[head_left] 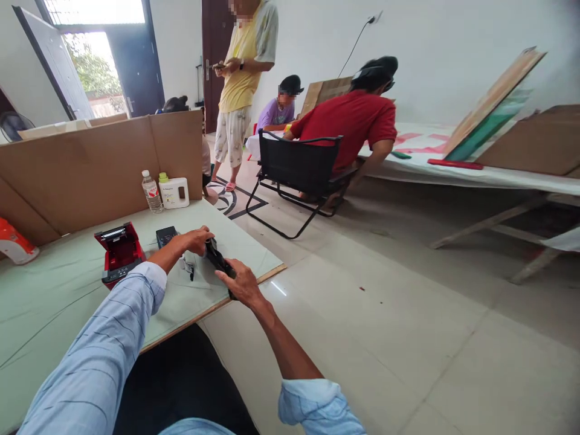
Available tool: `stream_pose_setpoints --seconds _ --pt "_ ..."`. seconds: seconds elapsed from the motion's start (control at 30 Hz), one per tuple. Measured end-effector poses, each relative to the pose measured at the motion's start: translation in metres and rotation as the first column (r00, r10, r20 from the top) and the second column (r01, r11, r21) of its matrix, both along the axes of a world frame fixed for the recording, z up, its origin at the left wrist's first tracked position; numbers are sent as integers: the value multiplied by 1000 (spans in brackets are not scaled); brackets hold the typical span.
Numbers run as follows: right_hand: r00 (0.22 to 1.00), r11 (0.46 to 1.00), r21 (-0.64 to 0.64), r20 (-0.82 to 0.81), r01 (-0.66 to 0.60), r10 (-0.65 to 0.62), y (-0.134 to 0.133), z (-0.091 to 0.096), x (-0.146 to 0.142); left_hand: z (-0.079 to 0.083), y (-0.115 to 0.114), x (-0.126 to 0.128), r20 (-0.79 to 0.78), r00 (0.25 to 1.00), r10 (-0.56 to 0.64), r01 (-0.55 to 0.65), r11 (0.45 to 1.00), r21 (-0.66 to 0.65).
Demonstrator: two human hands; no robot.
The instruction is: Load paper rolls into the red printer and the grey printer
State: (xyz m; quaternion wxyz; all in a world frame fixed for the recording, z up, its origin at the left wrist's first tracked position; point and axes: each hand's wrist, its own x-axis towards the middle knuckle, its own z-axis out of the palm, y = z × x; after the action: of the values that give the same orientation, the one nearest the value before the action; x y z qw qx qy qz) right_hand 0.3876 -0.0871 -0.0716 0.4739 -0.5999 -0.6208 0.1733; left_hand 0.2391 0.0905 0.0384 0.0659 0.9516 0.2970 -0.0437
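My left hand (198, 240) grips the far end of a long black handheld device (217, 258), whose exact kind I cannot make out. My right hand (242, 283) is closed around its near end, by the corner of the green-covered table (208, 296). Left of my hands stands a small red and black printer (121, 254) with its lid raised. Between it and my left hand sits a small dark box (165, 235), partly behind my forearm. A little clear-and-black item (189, 269) lies under my left wrist.
A water bottle (152, 193) and a white jug with a green cap (174, 192) stand against a cardboard screen (90, 172). An orange-and-white bottle (16, 243) is at far left. One person stands; another leans forward on a black folding chair (299, 166) beside a long table (421, 160).
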Motion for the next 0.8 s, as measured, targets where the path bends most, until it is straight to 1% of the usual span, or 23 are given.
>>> stream_pose_setpoints --seconds 0.1,0.27,0.4,0.5,0.57,0.67,0.73,0.8 --pt "1000 1000 -19 13 2 -1 -1 3 -2 -2 -6 0 -50 999 4 -3 1000 8" --pt "997 997 -68 68 35 -30 -8 11 1 -2 -23 -7 -49 999 -6 6 1000 -2" --pt "996 989 -143 79 42 -31 -15 17 0 -5 -37 -21 43 997 58 -57 998 -14" --pt "998 987 -157 52 33 -25 -18 19 -2 -5 -45 -30 118 987 108 -109 994 -3" --pt "999 990 -134 24 38 -35 -18 17 -3 -3 -51 -34 116 985 131 -134 991 19" --pt "999 996 -83 -8 31 -32 -18 11 -4 4 -63 -35 52 987 154 -158 984 84" --pt "1000 999 -29 -3 25 -25 -19 8 -5 11 -73 -34 -6 989 146 -144 981 129" --pt "999 998 50 13 45 -46 -21 7 -7 17 -84 -32 -62 991 121 -108 979 173"
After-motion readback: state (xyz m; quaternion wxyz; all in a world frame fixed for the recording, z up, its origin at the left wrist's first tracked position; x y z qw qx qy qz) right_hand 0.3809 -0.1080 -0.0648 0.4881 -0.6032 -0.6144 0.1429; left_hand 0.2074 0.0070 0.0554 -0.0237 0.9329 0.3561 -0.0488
